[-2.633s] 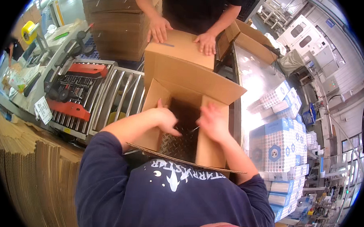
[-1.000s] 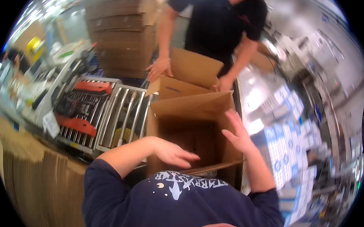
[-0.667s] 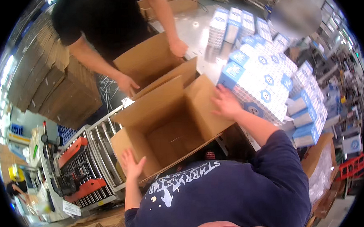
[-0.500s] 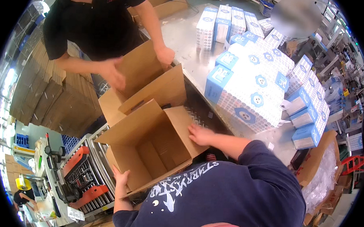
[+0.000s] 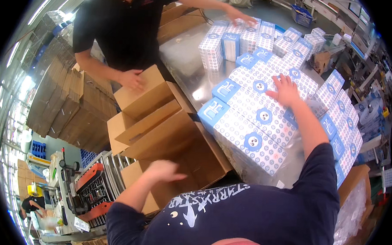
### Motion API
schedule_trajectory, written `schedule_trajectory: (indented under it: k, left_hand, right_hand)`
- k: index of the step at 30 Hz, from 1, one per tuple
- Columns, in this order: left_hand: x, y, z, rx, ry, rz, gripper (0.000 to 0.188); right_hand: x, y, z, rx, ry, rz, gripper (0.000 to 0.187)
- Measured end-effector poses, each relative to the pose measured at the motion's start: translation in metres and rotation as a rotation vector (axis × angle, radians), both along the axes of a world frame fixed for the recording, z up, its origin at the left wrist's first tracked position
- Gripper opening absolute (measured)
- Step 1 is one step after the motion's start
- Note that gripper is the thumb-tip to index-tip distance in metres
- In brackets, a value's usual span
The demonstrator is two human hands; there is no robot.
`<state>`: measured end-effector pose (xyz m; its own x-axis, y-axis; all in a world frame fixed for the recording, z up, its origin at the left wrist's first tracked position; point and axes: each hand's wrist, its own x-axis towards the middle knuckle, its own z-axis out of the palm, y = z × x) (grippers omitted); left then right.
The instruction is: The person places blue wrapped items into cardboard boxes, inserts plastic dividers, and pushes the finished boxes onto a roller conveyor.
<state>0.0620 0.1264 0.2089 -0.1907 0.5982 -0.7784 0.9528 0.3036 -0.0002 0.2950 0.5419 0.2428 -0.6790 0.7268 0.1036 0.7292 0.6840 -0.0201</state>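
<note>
An open cardboard box point(image 5: 214, 151) stands in front of me, its top flaps folded outward. Over its left part hovers my left hand point(image 5: 164, 171), smeared by motion, with nothing visible in it. My right hand point(image 5: 285, 90) lies with fingers spread on top of a block of white packages point(image 5: 266, 121) with blue ends and round blue animal-face prints. These packages sit close together on the metal table to my right. A second open cardboard box point(image 5: 146, 103) adjoins mine on the far side, next to a co-worker.
Across from me a co-worker in a black shirt point(image 5: 125, 27) reaches one hand to the far packages point(image 5: 232, 43). Flattened cartons point(image 5: 70, 99) are stacked at left. A roller conveyor with orange parts point(image 5: 91, 177) lies at lower left. At right is a carton of clear plastic point(image 5: 354, 212).
My right hand has left the box and moved right onto the packages. My left hand has come off the box's near-left side. The co-worker's one hand has moved to the far packages.
</note>
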Motion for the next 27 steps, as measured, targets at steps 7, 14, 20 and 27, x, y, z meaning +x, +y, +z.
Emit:
schedule_trajectory:
  k: [7,14,20,27]
  left_hand:
    - [0.063,0.148,-0.067,0.88,-0.866,0.676,0.068]
    - [0.033,0.126,-0.051,0.7,-1.013,0.943,0.055]
    - [0.031,0.142,-0.053,0.523,-1.381,0.988,0.045]
    - [0.034,0.089,-0.025,0.905,-1.592,0.734,0.064]
  right_hand:
    - [0.028,-0.041,-0.043,-0.036,0.14,0.235,0.072]
    - [0.11,-0.078,-0.01,-0.97,0.502,0.241,0.065]
    - [0.093,-0.056,-0.122,-1.863,1.029,-0.401,0.054]
    - [0.092,-0.09,-0.019,-1.462,1.073,0.093,0.064]
